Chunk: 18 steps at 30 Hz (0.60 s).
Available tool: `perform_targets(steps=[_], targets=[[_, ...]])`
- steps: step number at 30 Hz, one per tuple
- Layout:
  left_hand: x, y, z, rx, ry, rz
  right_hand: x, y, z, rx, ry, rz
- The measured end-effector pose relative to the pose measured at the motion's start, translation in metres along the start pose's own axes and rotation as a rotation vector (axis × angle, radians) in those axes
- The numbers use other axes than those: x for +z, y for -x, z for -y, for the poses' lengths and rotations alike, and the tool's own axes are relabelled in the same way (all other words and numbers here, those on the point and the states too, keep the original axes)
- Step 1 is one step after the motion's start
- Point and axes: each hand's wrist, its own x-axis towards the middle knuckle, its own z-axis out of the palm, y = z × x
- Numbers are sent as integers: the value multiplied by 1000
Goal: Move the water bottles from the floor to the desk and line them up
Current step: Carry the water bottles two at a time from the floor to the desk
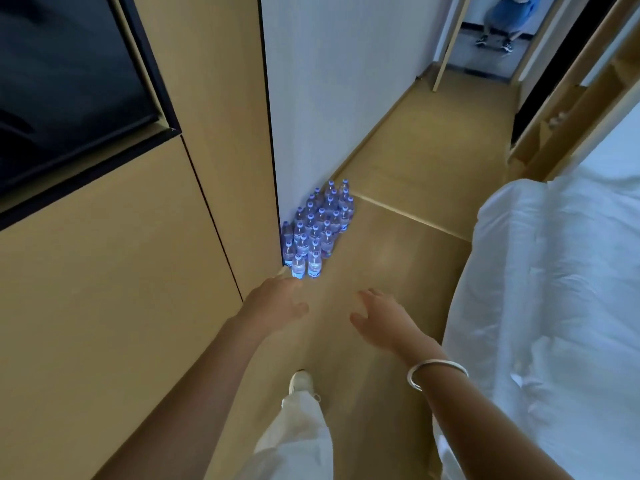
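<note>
Along the left side rises a tall wooden panel wall [104, 289], with a dark screen [65, 88] set into its upper part. Opposite it, on the right, a bed with rumpled white bedding [554, 306] fills the frame edge, and between the two runs a tan wooden floor [398, 258] leading toward a doorway at the top, where another person's legs and dark shoes [495, 39] show, blurred. A white wall [329, 98] meets the wooden panel at a corner, and at the foot of that corner the water bottles [317, 226] stand upright on the floor in a tight cluster, several rows deep, caps up; their labels are too small to read, and the exact count is hard to make out, perhaps around twenty.

Both bare forearms reach forward over the floor. Nearest the bottles is the left hand [277, 301], fingers spread and holding nothing, its fingertips just short of the closest bottle. Farther back and to the right hangs the right hand [381, 320], likewise spread wide and empty, with a silver bangle [434, 370] on its wrist. Below, a white trouser leg [298, 434] ends in a white shoe [301, 381] planted on the floor.
</note>
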Motion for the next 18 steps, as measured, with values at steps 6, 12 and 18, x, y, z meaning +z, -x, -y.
perform_targets(steps=[6,12,18], targets=[[-41,-144,24,-35,81,-8,-39,-132,-1,18,-23,47],[-55,-252,36,-54,65,123,-59,-238,-12,70,-93,126],[-43,-334,51,-129,90,252,-55,-314,-33,128,-155,295]])
